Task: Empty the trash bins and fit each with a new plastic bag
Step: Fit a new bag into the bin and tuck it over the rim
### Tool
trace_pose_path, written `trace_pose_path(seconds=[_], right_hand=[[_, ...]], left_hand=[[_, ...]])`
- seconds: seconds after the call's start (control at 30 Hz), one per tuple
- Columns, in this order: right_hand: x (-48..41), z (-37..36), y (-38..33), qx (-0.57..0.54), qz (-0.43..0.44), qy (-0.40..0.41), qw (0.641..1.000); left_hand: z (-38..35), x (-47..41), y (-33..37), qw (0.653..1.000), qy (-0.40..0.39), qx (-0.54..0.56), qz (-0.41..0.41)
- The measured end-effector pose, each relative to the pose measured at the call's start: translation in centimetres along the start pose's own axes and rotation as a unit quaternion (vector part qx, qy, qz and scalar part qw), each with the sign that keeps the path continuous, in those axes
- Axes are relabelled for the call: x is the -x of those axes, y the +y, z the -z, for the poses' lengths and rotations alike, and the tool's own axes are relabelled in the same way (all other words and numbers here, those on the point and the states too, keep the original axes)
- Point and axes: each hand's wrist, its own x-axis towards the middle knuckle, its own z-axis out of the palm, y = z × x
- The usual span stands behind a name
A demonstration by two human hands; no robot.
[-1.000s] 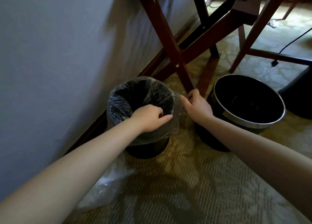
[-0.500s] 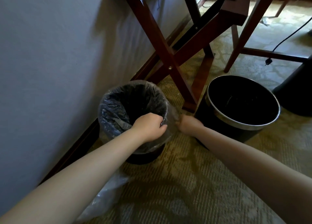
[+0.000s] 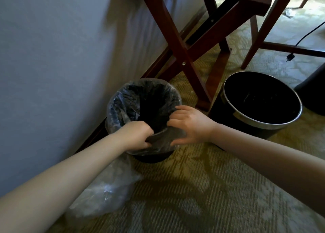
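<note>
Head view: on carpet (image 3: 193, 188) by the wall (image 3: 52, 57), left hand (image 3: 139, 136) and right hand (image 3: 191, 125) grip the plastic bag (image 3: 117, 108) lining a bin (image 3: 151, 158)

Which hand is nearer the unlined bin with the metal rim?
Right. The right hand grips the bag at the near rim of the lined bin, on the side facing the unlined bin; the left hand grips the same rim farther from it.

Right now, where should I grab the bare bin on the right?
Probably the near metal rim, from above: the mouth is open and unlined, so fingers can hook over it, while a wooden leg crowds its left side.
</note>
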Motion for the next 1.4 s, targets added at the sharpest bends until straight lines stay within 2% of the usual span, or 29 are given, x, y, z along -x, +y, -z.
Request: trace_pose_path(seconds=[0.1, 0.27, 0.33, 0.37, 0.4, 0.47, 0.5, 0.57, 0.6, 0.63, 0.7, 0.73, 0.77, 0.83, 0.9, 0.93, 0.97, 1.0, 1.03, 1.1, 1.13, 1.2, 1.27, 1.3, 1.33, 1.4], right_hand=[[-0.7, -0.3, 1.0, 0.041, -0.005, 0.001, 0.999], [-1.5, 0.6, 2.8, 0.076, -0.077, -0.084, 0.991], [-1.6, 0.8, 2.9, 0.058, -0.098, -0.098, 0.989], [-1.7, 1.0, 2.8, 0.039, -0.104, -0.1, 0.989], [-1.7, 1.2, 2.7, 0.012, -0.11, -0.101, 0.989], [-1.9, 1.7, 2.1, -0.054, -0.125, -0.071, 0.988], [-2.0, 1.8, 1.8, -0.082, -0.137, -0.039, 0.986], [-2.8, 2.1, 1.3, -0.109, -0.157, 0.022, 0.981], [-3.5, 2.2, 0.9, -0.11, -0.165, 0.037, 0.979], [-4.3, 2.4, 0.5, -0.107, -0.173, 0.04, 0.978], [-6.1, 2.4, -0.2, -0.099, -0.184, 0.01, 0.978], [-6.9, 2.2, -0.5, -0.091, -0.182, -0.012, 0.979], [-7.7, 1.8, -0.7, -0.082, -0.18, -0.035, 0.98], [-8.7, 1.4, -1.0, -0.073, -0.181, -0.136, 0.971], [-9.4, 1.4, -1.4, -0.073, -0.186, -0.324, 0.925], [-9.6, 1.4, -1.7, -0.076, -0.197, -0.406, 0.889], [-9.9, 1.4, -1.9, -0.085, -0.21, -0.446, 0.866], [-10.1, 1.4, -2.0, -0.1, -0.217, -0.439, 0.866], [-10.5, 1.4, -2.0, -0.12, -0.225, -0.399, 0.881], [-11.1, 1.5, -1.9, -0.137, -0.229, -0.286, 0.92], [-11.4, 1.3, -1.9, -0.162, -0.229, -0.258, 0.924], [-11.7, 1.1, -2.6, -0.266, -0.22, -0.296, 0.891], [-11.7, -0.2, -3.8, -0.333, -0.2, -0.393, 0.834], [-11.7, -0.6, -4.2, -0.339, -0.195, -0.419, 0.82], [-11.6, -0.7, -4.3, -0.351, -0.197, -0.414, 0.816], [-11.7, 0.0, -4.0, -0.38, -0.232, -0.335, 0.831]], left_hand=[[-0.7, 1.2, -2.4, 0.998, -0.023, -0.06, 0.005], [-1.0, 1.5, -3.6, 0.995, -0.017, -0.094, 0.008], [-0.5, 1.4, -3.5, 0.998, -0.045, -0.035, 0.024], [0.1, 1.4, -3.8, 0.995, -0.078, 0.043, 0.045], [1.1, 1.4, -4.0, 0.981, -0.101, 0.153, 0.061], [3.2, 0.7, -4.2, 0.938, -0.066, 0.33, 0.082], [3.7, -0.1, -4.2, 0.928, -0.021, 0.359, 0.096], [3.8, -1.6, -3.9, 0.955, 0.044, 0.266, 0.123], [3.4, -2.1, -3.8, 0.974, 0.016, 0.186, 0.13], [2.6, -2.5, -3.9, 0.982, -0.059, 0.117, 0.139], [1.0, -2.9, -4.1, 0.953, -0.248, 0.025, 0.171], [0.7, -2.9, -4.3, 0.939, -0.289, 0.01, 0.186], [0.7, -2.9, -4.6, 0.941, -0.274, 0.009, 0.196], [1.5, -2.9, -5.2, 0.963, -0.153, 0.022, 0.219], [2.2, -2.8, -5.5, 0.973, -0.045, 0.039, 0.222], [2.4, -2.7, -5.7, 0.973, -0.03, 0.053, 0.221], [2.3, -2.6, -5.9, 0.972, -0.028, 0.065, 0.223], [2.1, -2.4, -6.1, 0.97, -0.018, 0.08, 0.227], [1.7, -2.3, -6.4, 0.968, 0.01, 0.1, 0.23], [1.3, -2.3, -7.0, 0.955, 0.127, 0.138, 0.227], [1.3, -2.3, -7.3, 0.942, 0.199, 0.149, 0.225], [1.4, -2.2, -7.9, 0.919, 0.273, 0.168, 0.229], [1.4, -2.4, -8.6, 0.924, 0.237, 0.18, 0.239], [1.3, -2.4, -8.7, 0.931, 0.206, 0.179, 0.241], [1.3, -2.5, -8.8, 0.936, 0.19, 0.178, 0.238], [1.3, -2.5, -8.7, 0.929, 0.214, 0.194, 0.23]])
